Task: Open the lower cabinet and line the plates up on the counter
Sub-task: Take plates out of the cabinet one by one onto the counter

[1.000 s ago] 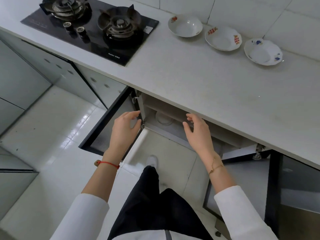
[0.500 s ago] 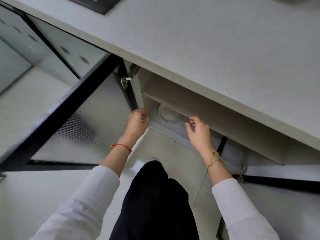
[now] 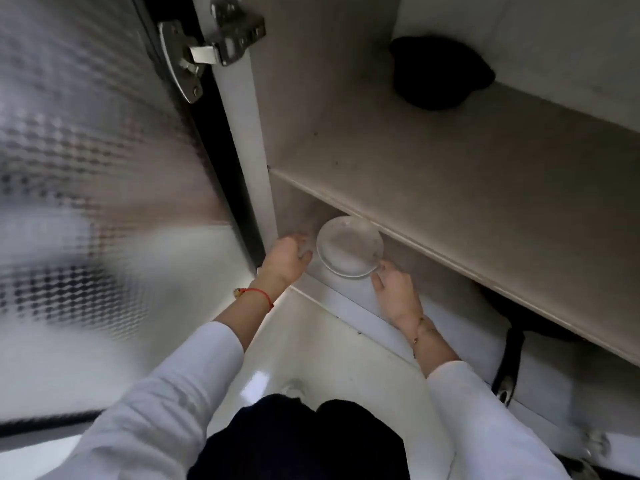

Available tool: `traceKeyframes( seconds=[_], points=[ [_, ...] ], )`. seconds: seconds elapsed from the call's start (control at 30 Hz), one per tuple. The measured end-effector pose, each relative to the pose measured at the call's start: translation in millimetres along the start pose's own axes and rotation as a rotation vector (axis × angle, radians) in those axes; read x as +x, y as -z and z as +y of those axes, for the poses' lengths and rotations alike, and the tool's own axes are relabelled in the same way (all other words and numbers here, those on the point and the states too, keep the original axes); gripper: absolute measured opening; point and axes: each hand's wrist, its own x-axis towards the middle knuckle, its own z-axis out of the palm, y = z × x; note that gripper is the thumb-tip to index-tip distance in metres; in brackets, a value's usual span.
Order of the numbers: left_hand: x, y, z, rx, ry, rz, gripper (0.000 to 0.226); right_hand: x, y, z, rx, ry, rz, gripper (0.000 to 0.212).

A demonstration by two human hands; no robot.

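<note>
White china catches the light low in the open cabinet: a plate (image 3: 349, 248) sits on the bottom level, just under the front edge of the middle shelf (image 3: 450, 188), near the cabinet's left wall. We see our left hand (image 3: 286, 259) at the plate's left rim, fingers curled down beside it; motion blur hides the fingertips, so we cannot tell whether they actually grip the rim. Our right hand (image 3: 394, 292) reaches in from the lower right with its fingers fairly straight, the tips touching or nearly touching the plate's lower right edge (the blur again leaves the contact unclear).

The frosted, dotted glass door (image 3: 97, 161) stands swung out to the left, its dark frame held by a metal hinge (image 3: 207, 46) at the top. On the shelf above the plate lies a dark rounded object (image 3: 440, 72), well back. Further right on the bottom level, a black pan handle (image 3: 510, 362) sticks out toward us from under the shelf. A red string bracelet (image 3: 258, 294) circles our left wrist, and white sleeves (image 3: 173, 393) cover both forearms.
</note>
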Motion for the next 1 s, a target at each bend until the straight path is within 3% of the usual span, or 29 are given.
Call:
traceKeyframes(
  seconds=[0.4, 0.73, 1.0],
  points=[
    [84.0, -95.5, -62.0, -0.008, 0.086, 0.061, 0.048, 90.6, -81.7, 69.0, 0.004, -0.168, 0.074, 0.036],
    [126.5, -124.3, -75.3, 0.044, 0.079, 0.047, 0.031, 123.5, -108.3, 86.0, 0.182, -0.155, 0.109, 0.040],
    [128.9, -139.5, -81.7, -0.049, 0.104, 0.005, 0.051, 121.2, -117.1, 83.9, 0.263, -0.180, 0.130, 0.038]
  ],
)
